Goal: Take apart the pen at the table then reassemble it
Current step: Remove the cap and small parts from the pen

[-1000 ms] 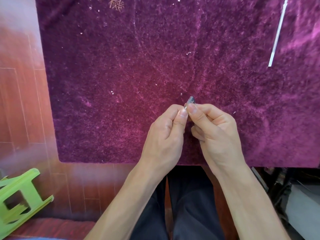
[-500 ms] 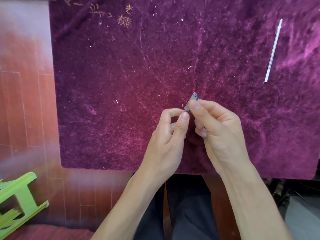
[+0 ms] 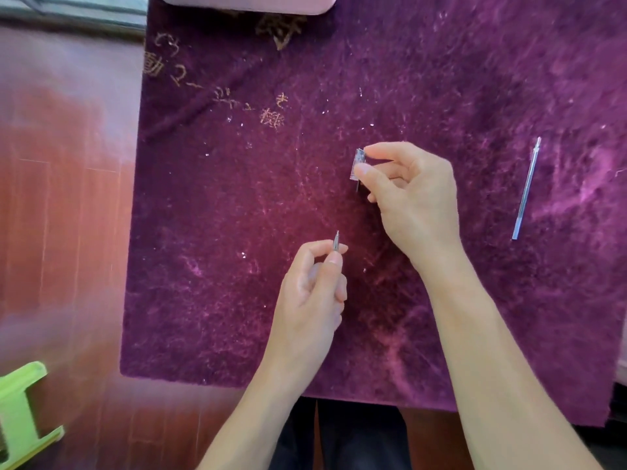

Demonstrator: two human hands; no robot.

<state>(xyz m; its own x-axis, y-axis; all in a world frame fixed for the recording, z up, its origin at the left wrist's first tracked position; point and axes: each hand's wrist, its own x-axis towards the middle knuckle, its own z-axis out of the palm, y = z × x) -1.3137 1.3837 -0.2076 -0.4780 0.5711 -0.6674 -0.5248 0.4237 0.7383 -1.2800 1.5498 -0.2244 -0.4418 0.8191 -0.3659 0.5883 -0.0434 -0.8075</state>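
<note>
Stool: a bright green plastic stool [image 3: 20, 412] shows at the lower left corner, standing on the reddish wood floor [image 3: 61, 232]; only part of it is in view.
Cloth: a deep purple, fuzzy cloth [image 3: 237, 198] covers the table, with gold stitched characters [image 3: 271, 117] near its upper left part and small bright specks scattered over it.
Pink object: the edge of a pale pink thing [image 3: 247, 3] lies at the top of the cloth; what it is cannot be told.
Left hand: the left hand [image 3: 312, 300] hovers over the near middle of the cloth, thumb and forefinger pressed together on a small metal pen tip [image 3: 336, 241], whose point sticks up past the fingertips; the other fingers are curled in.
Right hand: the right hand [image 3: 414, 201] is farther out and to the right, apart from the left. Its forefinger and thumb pinch a short clear piece of the pen [image 3: 358, 164] from top and bottom, so the piece stands roughly upright at the fingertips. A thin dark bit shows just below it; whether the rest of the pen runs on inside the palm cannot be told.
Refill: a long thin ink tube [image 3: 527, 188] lies flat on the cloth well to the right of the right hand, touched by neither hand, slanting from upper right to lower left.
Person: dark trousers [image 3: 356, 435] show below the near edge of the table, between the forearms.
</note>
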